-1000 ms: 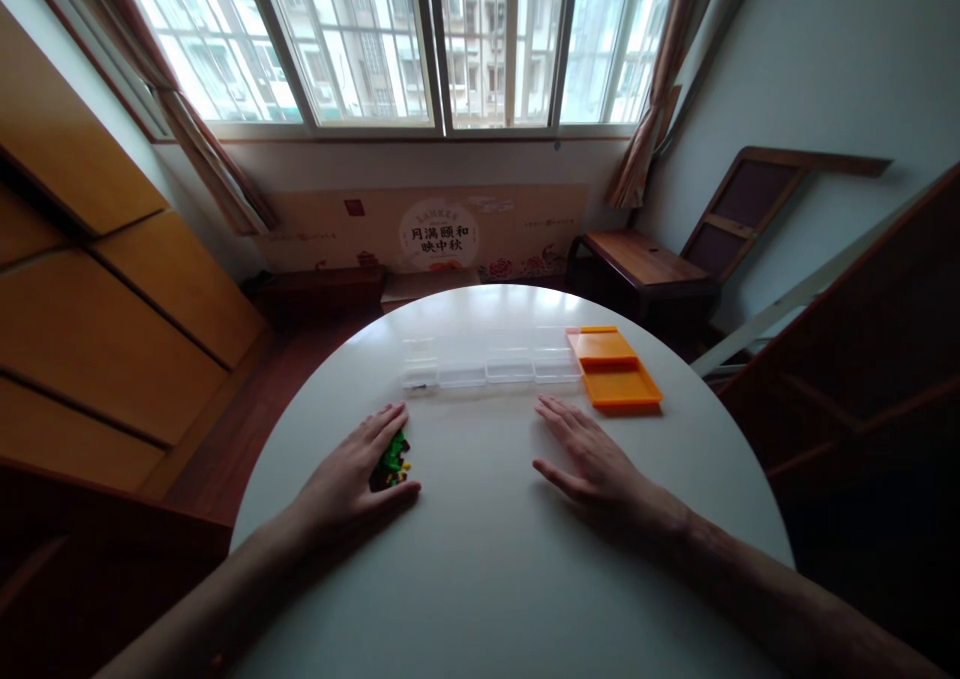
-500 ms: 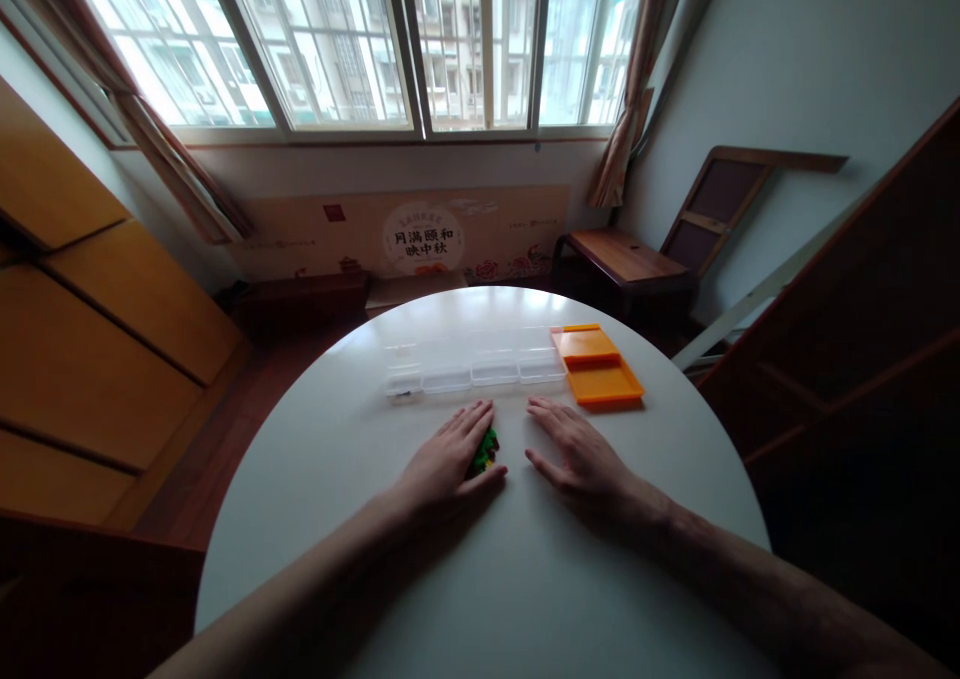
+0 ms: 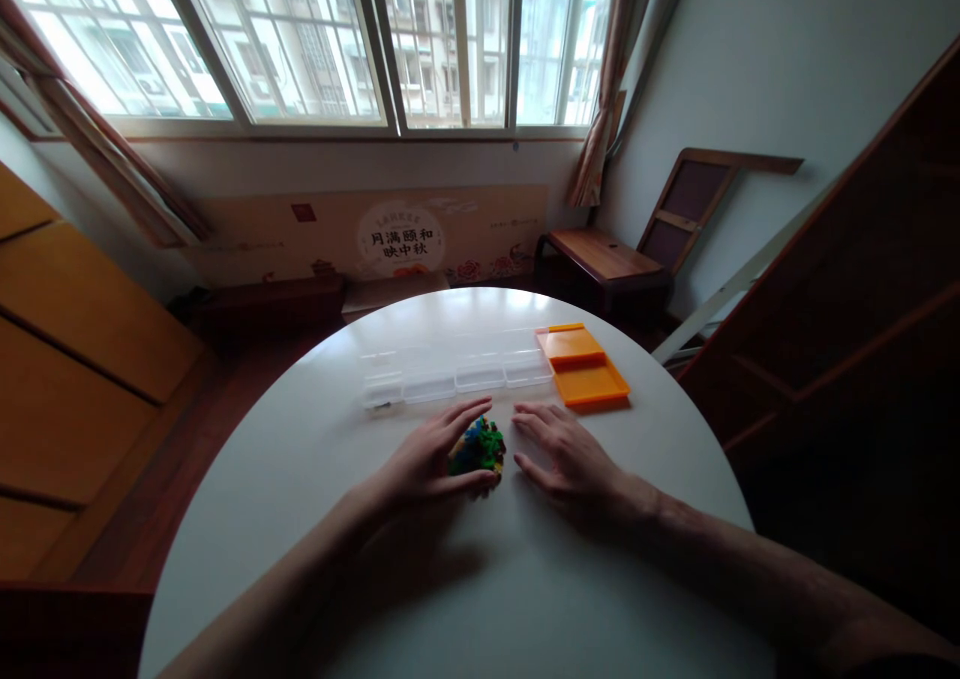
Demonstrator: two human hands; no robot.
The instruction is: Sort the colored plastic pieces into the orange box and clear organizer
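Left hand point(image 3: 427, 454) cupped loosely against small brick pile point(image 3: 478, 446), not gripping. Right hand point(image 3: 564, 451) flat, spread, just beside pile. Risk: loose bricks scatter across smooth worktop point(image 3: 487, 579); clear organiser point(image 3: 450, 371) lies beyond fingertips.

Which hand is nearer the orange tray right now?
Right. The right hand lies flat on the table just in front of the orange tray; the left hand is farther left, cupped against the small bricks.

Left hand point(image 3: 424, 456) cupped, right hand point(image 3: 566, 452) seemingly flat.
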